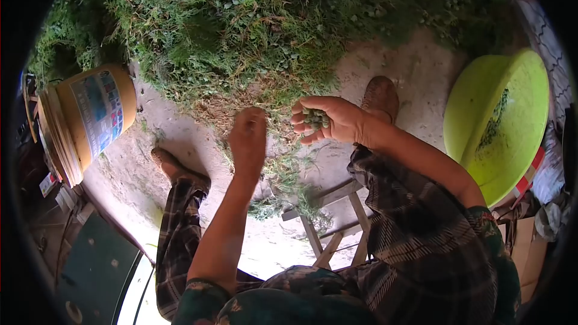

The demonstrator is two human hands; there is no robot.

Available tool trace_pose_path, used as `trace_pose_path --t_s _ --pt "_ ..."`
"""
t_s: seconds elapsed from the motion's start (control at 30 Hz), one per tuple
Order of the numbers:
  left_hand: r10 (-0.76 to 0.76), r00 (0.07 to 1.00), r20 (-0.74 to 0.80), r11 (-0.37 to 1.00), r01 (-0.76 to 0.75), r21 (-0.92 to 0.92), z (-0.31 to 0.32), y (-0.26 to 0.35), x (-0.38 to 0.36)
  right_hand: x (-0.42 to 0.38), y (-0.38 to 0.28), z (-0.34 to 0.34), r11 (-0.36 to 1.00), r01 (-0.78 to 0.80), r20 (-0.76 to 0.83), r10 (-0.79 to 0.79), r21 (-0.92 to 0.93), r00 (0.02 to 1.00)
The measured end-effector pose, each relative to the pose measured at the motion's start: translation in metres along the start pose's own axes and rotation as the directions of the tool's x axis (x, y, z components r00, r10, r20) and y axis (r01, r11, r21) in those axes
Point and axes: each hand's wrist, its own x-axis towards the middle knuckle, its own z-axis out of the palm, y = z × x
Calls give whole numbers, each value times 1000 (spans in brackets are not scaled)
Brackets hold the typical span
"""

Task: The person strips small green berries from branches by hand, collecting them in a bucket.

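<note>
My right hand (328,121) is turned palm up, fingers slightly curled, cradling a small heap of green seed cones (315,119). Just left of it, apart, my left hand (247,135) shows its back; its fingers are curled in and a little blurred, so anything in them is hidden. Beneath and ahead of both hands lies a big pile of cut green conifer branches (241,36), with loose sprigs and brown litter at its near edge.
A yellow bucket (125,99) with a label lies tilted at the left. On the right stands a lime-green basin (466,114) holding some dark green bits. A wooden frame (328,195) is between my legs. The concrete floor (415,78) is strewn with scraps.
</note>
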Motion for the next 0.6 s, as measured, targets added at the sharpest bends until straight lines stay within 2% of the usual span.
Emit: trace_pose_path --t_s 0.03,0.07,0.1,0.13,0.17,0.2,0.23,0.3,0.33,0.4,0.43,0.5,0.53,0.6 --pt "-86 963 256 955 153 -253 -2 15 -10 1 0 -1 999 -24 -16 24 22 1000" --pt "49 974 221 942 29 -334 0 14 -14 2 0 -2 998 -47 -30 48 44 998" --pt "-59 990 129 959 92 -267 -5 11 -8 4 1 -6 998 -46 -26 47 40 999" --pt "-158 987 28 965 161 -206 -15 3 5 7 3 -13 998 -60 61 58 26 996" --pt "-152 980 -129 948 107 -299 -22 -21 21 9 3 -18 997 -74 146 71 11 987" --pt "-156 952 -264 987 145 -63 -36 -37 39 10 2 -20 997 -74 148 71 11 986" --pt "-151 918 -368 986 113 -123 -46 -57 55 12 2 -21 998 -68 172 70 -16 983" --pt "-97 884 -457 980 166 113 -60 -92 90 13 4 -21 997 -61 195 67 -36 978" --pt "-97 885 -455 980 165 114 -59 -90 97 13 3 -21 998 -55 195 60 -31 979" --pt "-80 931 -357 922 205 327 -60 -84 105 12 2 -20 998 -51 193 56 -30 980" --pt "-83 929 -360 923 208 325 -59 -84 101 11 2 -19 997 -54 173 61 -47 983" --pt "-10 978 -211 888 105 448 -55 -82 89 11 0 -16 996 -54 160 64 -67 985" --pt "-8 977 -213 888 105 449 -54 -80 77 11 0 -17 996 -44 177 57 -76 983" --pt "33 964 -263 950 52 308 -54 -73 48 10 1 -17 996 -38 192 53 -83 980"
